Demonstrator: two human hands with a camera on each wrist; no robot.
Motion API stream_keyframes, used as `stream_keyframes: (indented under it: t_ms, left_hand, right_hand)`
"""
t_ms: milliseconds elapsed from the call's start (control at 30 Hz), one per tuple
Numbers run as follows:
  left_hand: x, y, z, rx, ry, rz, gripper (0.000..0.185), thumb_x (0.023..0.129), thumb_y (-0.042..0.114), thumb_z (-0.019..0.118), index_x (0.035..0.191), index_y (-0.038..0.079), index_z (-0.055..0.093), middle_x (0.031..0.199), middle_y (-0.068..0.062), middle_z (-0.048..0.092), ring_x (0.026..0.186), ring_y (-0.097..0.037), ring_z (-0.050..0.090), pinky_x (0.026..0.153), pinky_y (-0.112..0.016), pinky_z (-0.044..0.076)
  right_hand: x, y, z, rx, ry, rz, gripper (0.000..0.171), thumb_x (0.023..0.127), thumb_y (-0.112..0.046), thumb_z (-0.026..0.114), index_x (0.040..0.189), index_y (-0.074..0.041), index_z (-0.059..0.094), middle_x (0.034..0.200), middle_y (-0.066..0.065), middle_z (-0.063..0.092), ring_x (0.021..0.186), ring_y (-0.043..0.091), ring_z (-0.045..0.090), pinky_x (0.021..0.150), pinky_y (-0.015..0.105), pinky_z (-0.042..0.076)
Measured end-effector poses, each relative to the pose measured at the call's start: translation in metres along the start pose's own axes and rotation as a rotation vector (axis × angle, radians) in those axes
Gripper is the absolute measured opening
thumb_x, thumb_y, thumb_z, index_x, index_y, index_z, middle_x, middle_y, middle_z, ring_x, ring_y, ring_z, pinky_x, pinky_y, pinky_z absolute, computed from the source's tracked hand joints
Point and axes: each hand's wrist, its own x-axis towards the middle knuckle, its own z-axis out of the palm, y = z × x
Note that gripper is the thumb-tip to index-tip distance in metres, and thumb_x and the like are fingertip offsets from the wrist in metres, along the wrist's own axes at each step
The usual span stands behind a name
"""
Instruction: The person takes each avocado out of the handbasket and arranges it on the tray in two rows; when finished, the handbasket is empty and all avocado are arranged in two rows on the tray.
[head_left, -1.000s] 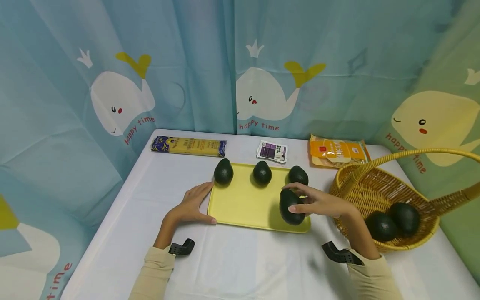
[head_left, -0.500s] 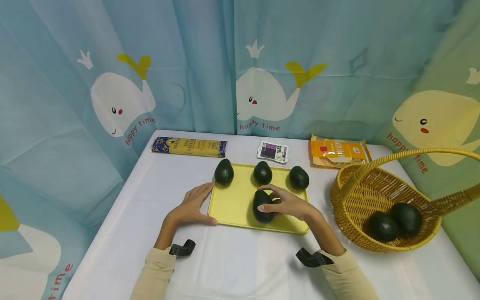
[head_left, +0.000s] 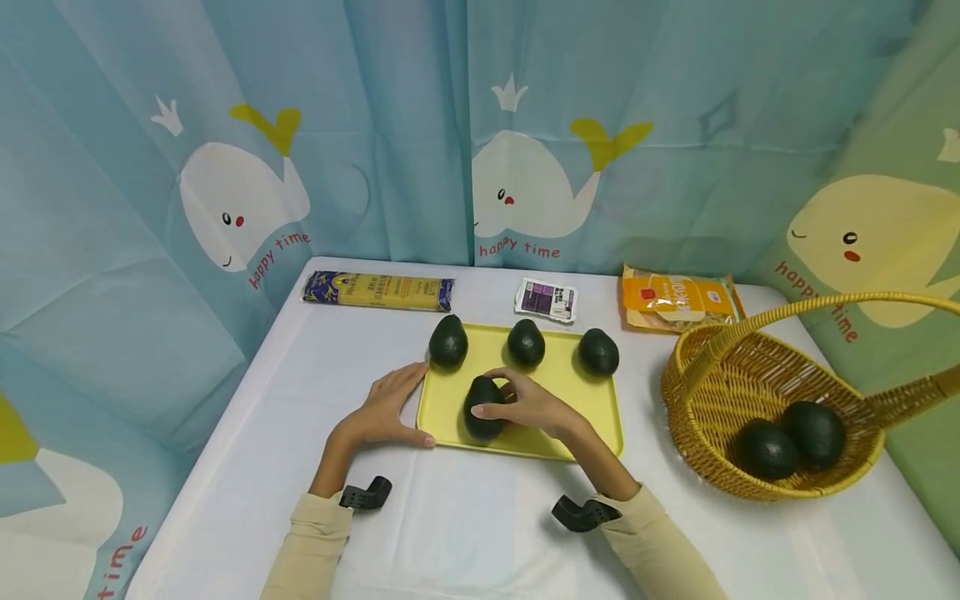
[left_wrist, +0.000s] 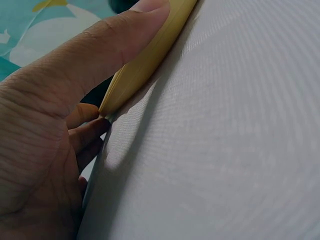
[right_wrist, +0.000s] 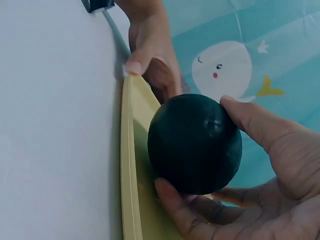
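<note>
A yellow tray (head_left: pixel 442 408) lies on the white table with three dark green avocados along its back edge: one at the left corner (head_left: pixel 447 342), one in the middle (head_left: pixel 526 343) and one at the right (head_left: pixel 598 352). My right hand (head_left: pixel 531 407) grips another avocado (head_left: pixel 477 392) between thumb and fingers, over the front left part of the tray. In the right wrist view this avocado (right_wrist: pixel 192 145) is close above the tray's surface. My left hand (head_left: pixel 381 414) rests at the tray's front left corner, thumb (left_wrist: pixel 135 37) along the front edge and fingers spread along the left side.
A wicker basket (head_left: pixel 705 450) with a tall handle stands at the right, holding two avocados (head_left: pixel 791 442). Along the back lie a long yellow and blue packet (head_left: pixel 378 290), a small white and purple packet (head_left: pixel 546 300) and an orange bag (head_left: pixel 678 300). A curtain hangs behind.
My right hand has carried its avocado leftward across the tray, from the right side to the front left, uncovering the back right avocado. The left hand has stayed at the corner.
</note>
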Motion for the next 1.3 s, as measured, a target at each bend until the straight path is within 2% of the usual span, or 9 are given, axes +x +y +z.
stream_keyframes:
  t_ms: [167,500,867,1033,1300]
  left_hand:
    - [0.001,-0.001,0.001,0.000,-0.009,-0.013,0.125,0.063,0.057,0.083,0.158,0.011,0.016,0.163,-0.012,0.020,0.151,-0.033,0.016,0.119,-0.058,0.012]
    - [0.002,0.002,-0.004,-0.013,-0.004,-0.010,0.124,0.064,0.055,0.084,0.157,0.010,0.017,0.163,-0.013,0.021,0.150,-0.036,0.017,0.118,-0.061,0.012]
    - [0.002,0.001,-0.001,-0.018,0.017,0.019,0.122,0.062,0.051,0.087,0.156,0.007,0.021,0.161,-0.015,0.025,0.148,-0.038,0.020,0.115,-0.063,0.016]
    - [0.003,0.001,0.000,-0.012,0.022,0.023,0.123,0.062,0.051,0.087,0.156,0.008,0.022,0.161,-0.015,0.025,0.148,-0.038,0.021,0.115,-0.063,0.017]
    - [0.000,0.000,0.000,-0.019,0.027,0.018,0.123,0.061,0.052,0.087,0.156,0.009,0.022,0.161,-0.014,0.025,0.148,-0.037,0.021,0.115,-0.063,0.017]
  right_hand:
    - [0.009,-0.007,0.014,-0.005,0.014,0.009,0.070,0.082,-0.033,0.078,0.136,0.000,0.047,0.119,0.018,0.060,0.104,0.024,0.059,0.083,0.033,0.054]
    - [0.022,-0.022,0.036,-0.055,0.067,0.016,0.069,0.081,-0.038,0.079,0.131,-0.003,0.048,0.114,0.014,0.062,0.103,0.023,0.060,0.090,0.038,0.051]
    - [0.026,-0.030,0.050,-0.023,0.041,0.025,0.072,0.084,-0.038,0.076,0.135,0.000,0.042,0.122,0.019,0.060,0.112,0.027,0.060,0.096,0.042,0.050]
    - [0.026,-0.031,0.051,-0.027,0.036,0.029,0.074,0.086,-0.038,0.074,0.139,0.001,0.039,0.122,0.021,0.060,0.108,0.026,0.062,0.090,0.039,0.054]
    - [0.028,-0.031,0.051,-0.039,-0.005,0.033,0.071,0.089,-0.038,0.071,0.139,0.002,0.041,0.112,0.018,0.064,0.082,0.019,0.066,0.072,0.032,0.058]
